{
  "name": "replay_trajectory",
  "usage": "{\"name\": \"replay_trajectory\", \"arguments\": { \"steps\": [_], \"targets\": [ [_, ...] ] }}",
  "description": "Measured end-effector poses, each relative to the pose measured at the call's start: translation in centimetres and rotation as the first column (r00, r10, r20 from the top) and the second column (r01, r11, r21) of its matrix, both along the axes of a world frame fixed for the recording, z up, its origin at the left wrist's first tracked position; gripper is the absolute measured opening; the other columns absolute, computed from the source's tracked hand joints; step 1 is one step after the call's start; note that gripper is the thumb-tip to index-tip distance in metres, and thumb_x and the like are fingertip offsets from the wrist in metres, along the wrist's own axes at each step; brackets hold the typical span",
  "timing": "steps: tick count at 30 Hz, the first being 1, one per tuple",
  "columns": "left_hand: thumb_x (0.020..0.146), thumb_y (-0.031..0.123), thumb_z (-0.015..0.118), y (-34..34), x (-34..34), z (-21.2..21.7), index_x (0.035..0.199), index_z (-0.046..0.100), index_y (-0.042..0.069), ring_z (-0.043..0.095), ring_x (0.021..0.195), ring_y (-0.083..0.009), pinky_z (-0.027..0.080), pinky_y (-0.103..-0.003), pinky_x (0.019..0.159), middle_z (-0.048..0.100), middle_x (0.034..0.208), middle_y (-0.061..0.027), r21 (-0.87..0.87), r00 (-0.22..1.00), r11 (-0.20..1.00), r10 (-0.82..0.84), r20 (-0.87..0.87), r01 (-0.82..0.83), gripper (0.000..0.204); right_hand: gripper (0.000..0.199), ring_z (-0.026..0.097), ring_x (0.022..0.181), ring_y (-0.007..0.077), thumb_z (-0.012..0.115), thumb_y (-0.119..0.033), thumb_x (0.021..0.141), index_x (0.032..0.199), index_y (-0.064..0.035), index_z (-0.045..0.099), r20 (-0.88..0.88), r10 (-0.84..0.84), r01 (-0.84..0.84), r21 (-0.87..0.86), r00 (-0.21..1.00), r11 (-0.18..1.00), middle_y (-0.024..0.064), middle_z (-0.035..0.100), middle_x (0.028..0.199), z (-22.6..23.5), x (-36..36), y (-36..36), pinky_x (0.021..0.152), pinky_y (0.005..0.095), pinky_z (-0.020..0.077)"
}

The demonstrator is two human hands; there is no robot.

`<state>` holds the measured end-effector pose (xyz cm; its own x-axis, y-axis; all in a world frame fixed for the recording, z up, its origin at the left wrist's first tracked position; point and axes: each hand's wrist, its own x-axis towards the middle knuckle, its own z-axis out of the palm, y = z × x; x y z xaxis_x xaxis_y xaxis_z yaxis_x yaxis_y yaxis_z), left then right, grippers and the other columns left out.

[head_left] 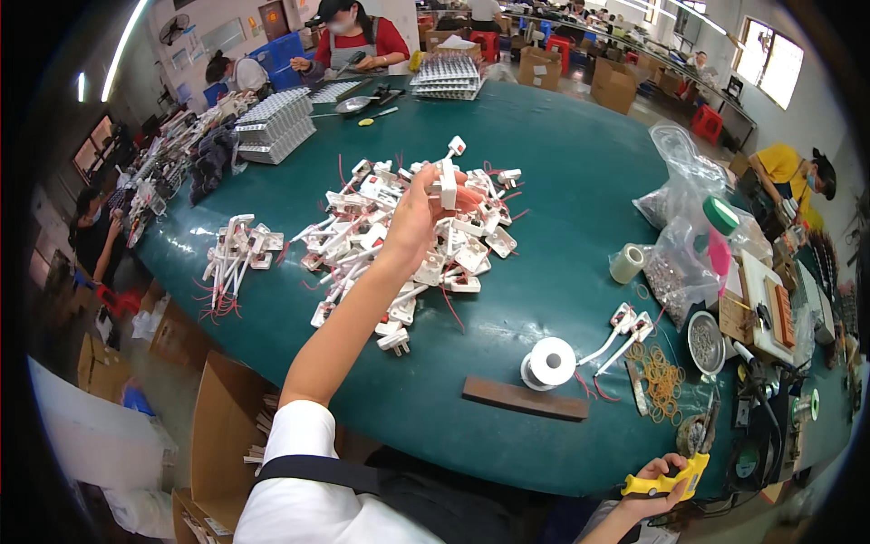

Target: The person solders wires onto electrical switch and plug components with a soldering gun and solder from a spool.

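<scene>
Evidently, the right hand (664, 502), at the near edge of the bench (562, 172), is clamped on one yellow-handled tool (693, 476); whether the tool's jaws stand open cannot be told. Farther out, the left hand (420, 216) is closed around one white plug unit (448, 186), held above the main pile (372, 238).

Risk noted: thin red wires (453, 313) trail from the pile; should they be interlaced, lifting one unit could drag neighbours along or strain a joint. Loose rubber bands (666, 390) near the tool could also snag its tip.

Count, near to far: one brown bar (524, 399); one white spool (551, 361); rubber bands, too overlapped to count; two separate units (621, 317) beside them; one metal bowl (720, 326); one tape roll (627, 263); one smaller heap (240, 254) and one main pile, units uncountable in both; two tray stacks (276, 127); one co-worker in red (388, 41) across the bench.
</scene>
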<state>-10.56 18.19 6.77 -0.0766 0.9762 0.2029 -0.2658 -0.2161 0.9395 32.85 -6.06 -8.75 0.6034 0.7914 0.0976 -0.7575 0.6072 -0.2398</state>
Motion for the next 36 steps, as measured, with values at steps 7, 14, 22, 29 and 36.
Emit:
{"name": "replay_trajectory", "arguments": {
  "steps": [7,14,22,29,36],
  "targets": [
    [0.098,0.049,0.034,-0.8,-1.2,0.7,0.102,0.050,0.004,0.058,0.063,-0.0150,0.046,-0.028,0.065,0.054,0.062,-0.0040,0.085,0.983,0.980,0.179,0.047,-0.182,0.048,0.040,0.050,0.097,0.0139,0.056,-0.013,0.087,0.122,-0.0012,0.040,-0.054,-0.082,0.073,-0.147,0.995,0.987,0.0046,0.052,0.103,-0.1,0.0,-1.0,0.068,0.0222,0.0464],
    [0.098,0.047,0.036,-3.5,1.0,1.9,0.115,0.034,0.011,0.044,0.062,-0.0095,0.040,-0.024,0.058,0.047,0.077,-0.0023,0.125,0.998,0.990,0.058,0.025,-0.061,0.039,0.038,0.055,0.094,0.0202,0.063,-0.013,0.082,0.118,-0.0047,0.052,-0.194,0.105,-0.100,0.038,0.975,0.994,0.0090,0.057,0.101,1.7,-0.7,-2.3,0.070,0.0310,0.0474],
    [0.088,0.020,0.065,-11.7,5.8,-3.9,0.126,0.034,0.007,0.052,0.101,-0.0143,0.044,-0.030,0.085,0.051,0.109,-0.0067,0.115,0.948,0.961,-0.219,-0.229,0.250,0.051,0.035,0.038,0.084,0.0159,0.057,0.001,0.076,0.106,-0.0016,0.038,-0.019,0.072,-0.068,0.156,0.997,0.985,0.0051,0.039,0.091,0.3,-0.3,-1.9,0.060,0.0251,0.0387],
    [0.069,0.021,0.079,-15.1,8.7,-10.6,0.108,0.051,0.007,0.053,0.100,-0.0296,0.041,-0.042,0.090,0.056,0.100,-0.0086,0.479,0.662,0.779,0.112,-0.741,0.404,0.050,0.047,0.036,0.083,0.0154,0.060,-0.004,0.080,0.120,0.0033,0.036,0.605,0.053,0.037,-0.135,0.795,0.990,0.0061,0.039,0.089,5.8,-6.3,-2.2,0.053,0.0214,0.0373],
    [0.067,0.021,0.079,-17.0,7.7,-10.7,0.109,0.054,0.006,0.050,0.113,-0.0305,0.037,-0.045,0.100,0.052,0.114,-0.0116,0.213,0.469,0.779,-0.115,-0.876,0.589,0.051,0.092,0.050,0.074,0.0143,0.074,-0.003,0.073,0.144,-0.0007,0.015,0.938,0.166,0.375,-0.278,0.304,0.884,0.0080,0.054,0.087,6.5,-14.0,-2.7,0.064,0.0233,0.0416]
  ]
}}
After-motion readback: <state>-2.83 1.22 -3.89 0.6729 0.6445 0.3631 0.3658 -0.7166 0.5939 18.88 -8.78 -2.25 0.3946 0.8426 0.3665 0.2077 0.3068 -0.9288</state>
